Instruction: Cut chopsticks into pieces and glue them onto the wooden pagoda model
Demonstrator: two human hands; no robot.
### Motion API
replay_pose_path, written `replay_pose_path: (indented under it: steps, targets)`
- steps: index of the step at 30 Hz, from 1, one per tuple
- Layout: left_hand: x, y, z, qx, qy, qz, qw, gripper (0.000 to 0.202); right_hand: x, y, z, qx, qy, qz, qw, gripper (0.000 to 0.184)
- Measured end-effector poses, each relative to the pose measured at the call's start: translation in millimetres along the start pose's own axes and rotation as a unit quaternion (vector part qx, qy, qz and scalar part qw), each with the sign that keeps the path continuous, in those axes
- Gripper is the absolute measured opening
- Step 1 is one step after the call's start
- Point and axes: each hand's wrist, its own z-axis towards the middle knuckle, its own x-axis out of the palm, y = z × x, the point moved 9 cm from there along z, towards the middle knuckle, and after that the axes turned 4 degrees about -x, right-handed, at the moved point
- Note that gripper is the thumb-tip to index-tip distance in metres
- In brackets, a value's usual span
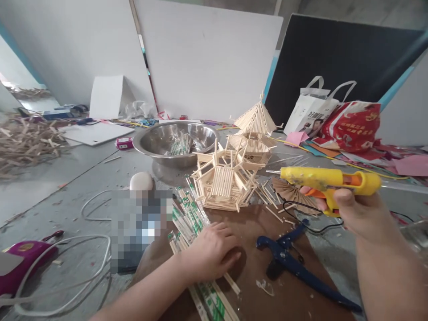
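In my right hand (pixel 357 209) is a yellow hot glue gun (pixel 321 178), its nozzle pointing left and my fingers at the orange trigger. My left hand (pixel 216 249) lies over wrapped disposable chopsticks (pixel 190 211) and bare sticks; its fingers are curled, and whatever is in them is hidden. Just beyond it stands a small open-topped structure of wooden sticks (pixel 222 183). Behind that rises a stick pavilion with a pointed roof (pixel 256 118). Blue-handled cutters (pixel 287 256) rest on a brown board (pixel 247 227) between my hands.
A steel basin (pixel 143 142) holds more wrapped chopsticks. On the left are a white cable (pixel 109 249), a purple device (pixel 30 258) and a pile of sticks (pixel 26 145). At right sit a red bag (pixel 354 125), a white bag (pixel 309 109) and coloured paper (pixel 409 165).
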Motion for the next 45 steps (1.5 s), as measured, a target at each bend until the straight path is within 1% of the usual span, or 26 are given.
replay_pose_path:
  steps: [2, 4, 7, 9, 15, 18, 21, 24, 27, 28, 29, 31, 33, 37, 39, 43, 45]
  targets:
    - [9.8, 0, 1, -0.006, 0.013, 0.028, 1.000, 0.018, -7, 6, -1, -0.017, -0.028, 0.006, 0.999, 0.025]
    - [16.6, 4, 2, -0.022, 0.023, 0.049, 0.998, 0.020, -13, 12, -1, -0.036, -0.041, 0.003, 0.999, 0.026]
    - [21.8, 8, 2, -0.039, 0.035, 0.072, 0.996, 0.023, -20, 16, -2, -0.053, -0.050, 0.001, 0.997, 0.028]
    - [23.1, 8, 2, -0.041, 0.041, 0.087, 0.995, 0.024, -22, 16, -1, -0.055, -0.051, 0.009, 0.997, 0.028]
    - [22.1, 5, 3, -0.050, 0.029, 0.119, 0.991, 0.024, -20, 26, 0, -0.072, -0.028, -0.012, 0.997, 0.027]
    - [23.1, 4, 2, -0.053, 0.032, 0.134, 0.989, 0.024, -15, 27, -2, -0.061, 0.025, -0.099, 0.993, 0.023]
    - [23.3, 4, -2, -0.059, 0.038, 0.139, 0.988, 0.024, -13, 17, -5, -0.027, 0.072, -0.203, 0.976, 0.027]
    - [20.7, 5, -6, -0.067, 0.030, 0.135, 0.988, 0.025, -16, 5, -5, 0.021, 0.080, -0.259, 0.962, 0.035]
    - [18.4, 7, -7, -0.074, 0.020, 0.120, 0.990, 0.026, -19, -1, -2, 0.059, 0.072, -0.276, 0.957, 0.044]
    - [18.2, 8, -7, -0.075, 0.019, 0.114, 0.990, 0.026, -22, -3, 0, 0.070, 0.060, -0.276, 0.957, 0.046]
    - [18.0, 9, -7, -0.078, 0.017, 0.109, 0.991, 0.026, -25, -5, 2, 0.083, 0.053, -0.276, 0.956, 0.047]
    - [17.6, 10, -6, -0.082, 0.012, 0.105, 0.991, 0.026, -29, -8, 6, 0.088, 0.053, -0.283, 0.954, 0.047]
    - [17.2, 10, -6, -0.084, 0.006, 0.107, 0.991, 0.026, -33, -13, 8, 0.100, 0.066, -0.296, 0.948, 0.044]
    - [15.0, 10, -6, -0.090, -0.006, 0.126, 0.988, 0.026, -35, -20, 9, 0.108, 0.111, -0.354, 0.922, 0.042]
    - [14.9, 10, -5, -0.094, -0.005, 0.141, 0.985, 0.027, -32, -27, 8, 0.123, 0.147, -0.372, 0.908, 0.041]
    - [16.6, 11, -3, -0.101, -0.002, 0.160, 0.982, 0.027, -22, -51, 4, 0.159, 0.238, -0.342, 0.895, 0.044]
    - [16.1, 13, -1, -0.110, -0.008, 0.162, 0.981, 0.026, -25, -60, 5, 0.162, 0.240, -0.330, 0.899, 0.045]
